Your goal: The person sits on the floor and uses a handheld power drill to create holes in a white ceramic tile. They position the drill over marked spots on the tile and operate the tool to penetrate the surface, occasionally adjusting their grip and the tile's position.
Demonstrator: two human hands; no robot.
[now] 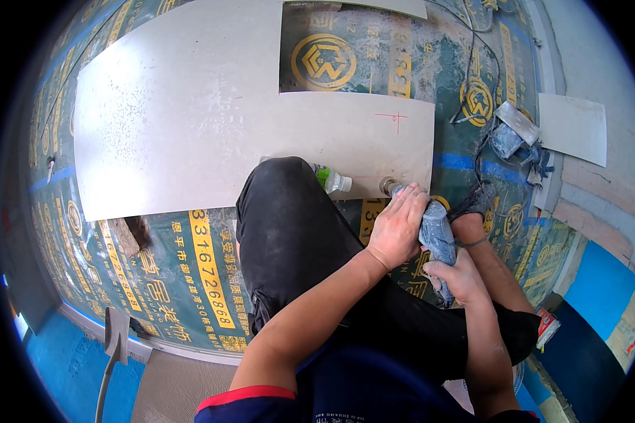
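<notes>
a dusty grey-blue power tool [437,236] is held over the lower right corner of a large off-white slab [169,134], with both hands on it. the left hand [401,224] is closed over the tool's front part, fingers laid close together; it covers most of that end, and its thumb is hard to make out. the right hand [458,275] is wrapped around the rear grip, its fingers mostly hidden behind the tool. at the front, a short round bit [388,185] shows past the left fingertips, near the slab's lower edge; whether it touches the surface cannot be told.

the bent knee [282,183] in black trousers hides part of the slab's lower edge and most of a clear bottle with a green label [331,178], leaving the neck and cap end in sight. the slab has a rectangular notch at its upper right, and a thin red cross [398,116] is drawn below that. the foot [470,225] is partly behind the tool, its dark footwear blurring into the shadow. to the right, a second dusty tool [506,141] lies partly under a pale flat plate [518,123]. at lower left, a long-handled blade tool [116,335] runs off into the dark rim.
</notes>
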